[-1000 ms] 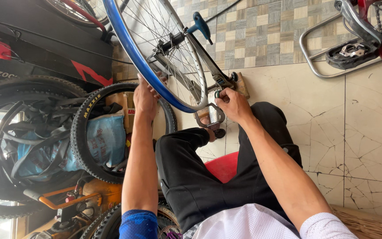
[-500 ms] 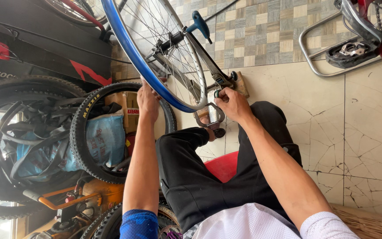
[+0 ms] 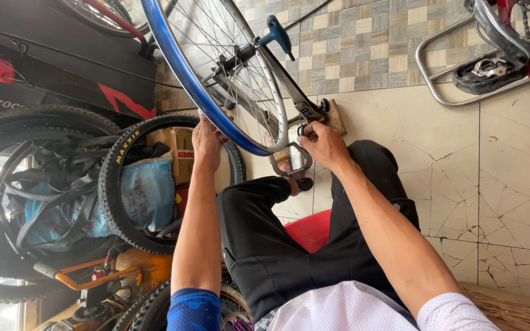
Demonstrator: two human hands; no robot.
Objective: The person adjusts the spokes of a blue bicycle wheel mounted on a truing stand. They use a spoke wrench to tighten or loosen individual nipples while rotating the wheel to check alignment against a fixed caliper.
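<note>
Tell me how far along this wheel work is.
Done: the blue-rimmed spoked bicycle wheel, tyre off, sits mounted in the grey metal stand. In hand: the left hand touches the rim, and the right hand grips the stand's lower part. Left: a black knobby tyre leans nearby, unfitted.

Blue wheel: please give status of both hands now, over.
Left hand on blue wheel rim. Right hand gripping the metal stand below the rim. Knobby tire close beside left arm, not touching wheel.
</note>
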